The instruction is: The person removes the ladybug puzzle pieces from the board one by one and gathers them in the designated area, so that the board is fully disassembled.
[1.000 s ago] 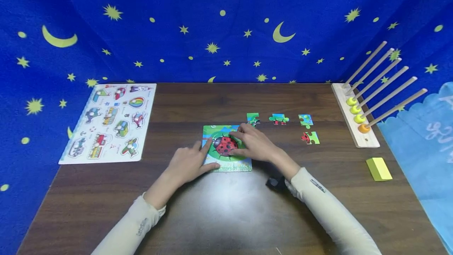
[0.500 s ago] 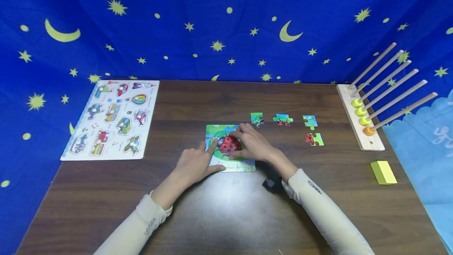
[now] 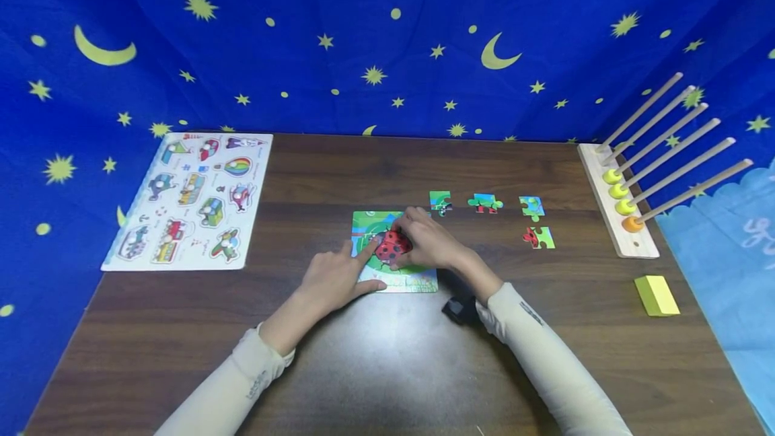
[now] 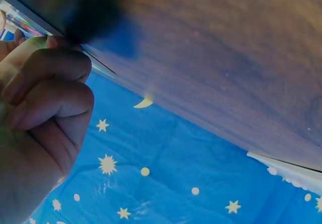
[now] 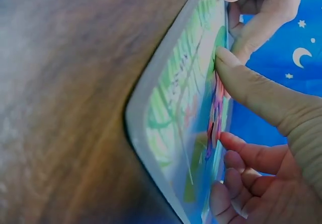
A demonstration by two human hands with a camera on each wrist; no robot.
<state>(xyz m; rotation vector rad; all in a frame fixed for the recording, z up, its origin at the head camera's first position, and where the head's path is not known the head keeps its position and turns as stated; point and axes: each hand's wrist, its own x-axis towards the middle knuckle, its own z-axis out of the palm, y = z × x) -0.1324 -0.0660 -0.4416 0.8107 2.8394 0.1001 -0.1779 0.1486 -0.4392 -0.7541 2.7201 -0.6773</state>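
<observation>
A square jigsaw board [image 3: 418, 282] with a ladybug picture lies mid-table in the head view. My left hand [image 3: 329, 281] rests at its left side, with the index finger stretched onto the ladybug and the thumb along the front edge. The left wrist view shows this hand's other fingers [image 4: 55, 100] bent. From the right, my right hand [image 3: 430, 241] pinches a red, black-spotted ladybug puzzle piece [image 3: 393, 246] on the board between thumb and fingers. In the right wrist view its thumb [image 5: 246, 78] and fingers straddle the picture; the hand hides part of the board's right side.
Several loose jigsaw pieces lie right of the board, including a green corner piece [image 3: 439, 200] and a red-and-green piece [image 3: 539, 238]. A vehicle peg puzzle [image 3: 151, 221] lies far left. A peg rack [image 3: 617, 221] with rings and a yellow block [image 3: 656, 296] stand right.
The camera view has shifted slightly. My right hand's fingers have drawn in a little around the ladybug, and its wrist has moved slightly left. My left hand stays on the board.
</observation>
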